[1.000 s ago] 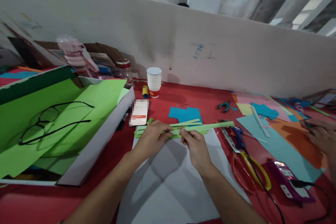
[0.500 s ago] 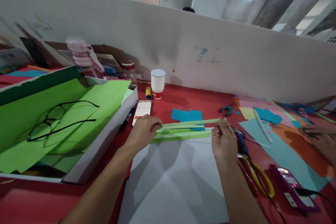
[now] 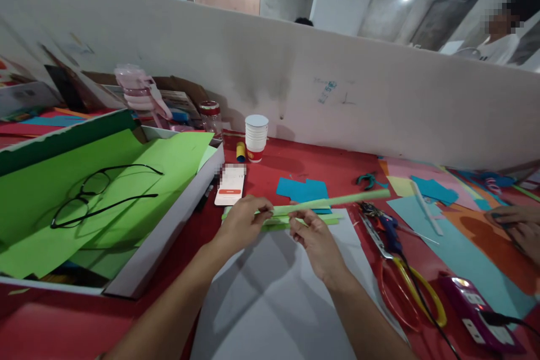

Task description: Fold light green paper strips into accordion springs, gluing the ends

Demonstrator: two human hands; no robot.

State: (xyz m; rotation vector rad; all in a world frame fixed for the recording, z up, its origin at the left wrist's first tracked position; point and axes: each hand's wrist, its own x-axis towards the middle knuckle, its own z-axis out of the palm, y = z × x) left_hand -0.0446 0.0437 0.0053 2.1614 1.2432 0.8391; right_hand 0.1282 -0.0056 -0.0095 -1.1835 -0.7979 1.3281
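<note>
At the far edge of the white sheet (image 3: 278,309), the left hand (image 3: 242,224) pinches a pale green strip (image 3: 358,198) between thumb and fingers; the right hand (image 3: 315,241), fingers narrowly parted, adjoins it, grip not determinable.

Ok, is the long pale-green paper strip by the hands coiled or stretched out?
Stretched out: the long pale-green paper strip runs nearly straight past the right hand; any part behind the left hand is hidden.

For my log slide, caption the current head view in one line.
Left hand and right hand at pale-green strips over a white sheet, scissors to the right.
</note>
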